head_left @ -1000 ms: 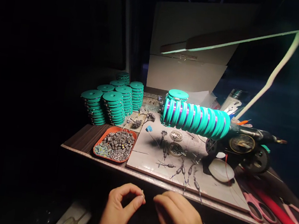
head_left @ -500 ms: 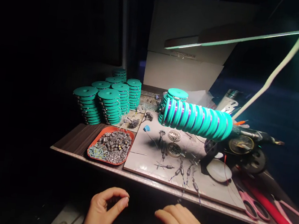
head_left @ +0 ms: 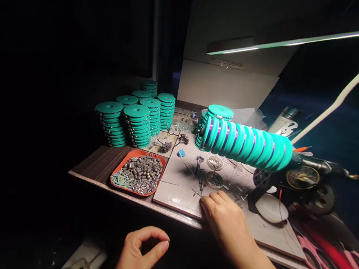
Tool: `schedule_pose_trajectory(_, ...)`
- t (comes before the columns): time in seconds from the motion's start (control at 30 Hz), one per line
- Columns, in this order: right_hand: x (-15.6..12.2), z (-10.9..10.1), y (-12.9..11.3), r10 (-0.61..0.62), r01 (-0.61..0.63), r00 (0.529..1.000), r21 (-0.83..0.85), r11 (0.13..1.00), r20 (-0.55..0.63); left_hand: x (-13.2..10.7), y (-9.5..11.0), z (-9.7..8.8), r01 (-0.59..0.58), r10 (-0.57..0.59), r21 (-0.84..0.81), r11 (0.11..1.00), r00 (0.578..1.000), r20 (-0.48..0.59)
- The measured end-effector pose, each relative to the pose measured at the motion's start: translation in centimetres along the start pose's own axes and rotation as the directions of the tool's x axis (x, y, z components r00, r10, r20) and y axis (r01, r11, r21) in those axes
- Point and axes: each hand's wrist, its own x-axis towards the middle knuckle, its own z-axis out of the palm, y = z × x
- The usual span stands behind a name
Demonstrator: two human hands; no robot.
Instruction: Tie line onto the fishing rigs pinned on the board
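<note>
Head cam's the only view here. Left hand (head_left: 136, 260) is down low in front of the tabletop (head_left: 95, 165), off the near edge, thumb and index curled round toward each other in a pinch. Can't tell if there's something tiny between the tips. Right hand (head_left: 226, 219) is reaching across the edge and over the pale board (head_left: 174, 198), palm down, fingers bent. The fingertips are mostly hidden, so no clue whether it's gripping anything.

Closest to those fingers is a little dark barrel-shaped piece (head_left: 201, 186) lying on the board, just beyond the fingertips, with some thin sticks (head_left: 196, 193) right by it. Two small round dishes sit just behind, the front one (head_left: 214, 187) with dark bits in it, the back one (head_left: 208, 161) with pale bits. A blue scrap (head_left: 181, 152) is off to the left on the same board.

Left of the board there's an orange tray (head_left: 134, 153) loaded with grey barrels (head_left: 144, 168), pale blue-green sticks (head_left: 120, 180) and shiny metal bits (head_left: 144, 186). Stacks of teal discs (head_left: 136, 112) stand behind it. Over on the right, a row of teal spools (head_left: 243, 144) sits side by side on a dark machine (head_left: 305, 178), with pink scissors (head_left: 305, 244) near the front edge.
</note>
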Motion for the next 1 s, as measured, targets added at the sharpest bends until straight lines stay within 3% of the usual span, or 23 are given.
schedule_pose_trajectory(0.3,-0.1,-0.1,-0.7,-0.048,0.047,0.999,-0.04,0.998,-0.013,0.1,1.5,0.5,-0.133,0.133,-0.058,0.989,0.991,0.0)
schedule_pose_trajectory(0.37,-0.9,-0.9,-1.0,-0.042,0.045,0.998,0.08,0.996,-0.038,0.0,1.9,0.6,-0.183,0.183,-0.021,0.983,0.983,-0.02)
schedule_pose_trajectory(0.4,-1.5,-1.3,-1.3,-0.023,0.029,0.999,0.218,0.976,-0.029,-0.1,2.1,0.7,-0.202,0.202,0.012,0.979,0.979,-0.024)
schedule_pose_trajectory(0.47,-2.9,-1.9,-2.0,0.023,-0.055,0.998,0.57,0.819,0.063,-0.4,2.4,0.8,-0.23,0.231,0.081,0.97,0.973,-0.003)
schedule_pose_trajectory(0.53,-4.3,-2.0,-3.0,0.046,-0.214,0.973,0.817,0.536,0.225,-0.7,2.3,0.9,-0.266,0.261,0.141,0.954,0.964,0.053)
schedule_pose_trajectory(0.63,-5.5,-1.1,-4.5,0.041,-0.377,0.925,0.898,0.225,0.378,-1.2,1.9,0.9,-0.341,0.317,0.222,0.914,0.939,0.136)
schedule_pose_trajectory(0.7,-5.7,-0.4,-5.1,0.041,-0.412,0.911,0.902,0.126,0.41,-1.5,1.6,0.9,-0.388,0.357,0.266,0.882,0.92,0.158)
schedule_pose_trajectory(0.83,-5.8,0.3,-5.6,0.055,-0.439,0.898,0.892,0.106,0.436,-1.8,1.3,0.7,-0.46,0.433,0.315,0.83,0.888,0.156)
schedule_pose_trajectory(1.0,-6.0,0.5,-6.0,0.055,-0.45,0.892,0.873,0.19,0.448,-1.6,1.1,0.8,-0.491,0.47,0.355,0.795,0.87,0.151)
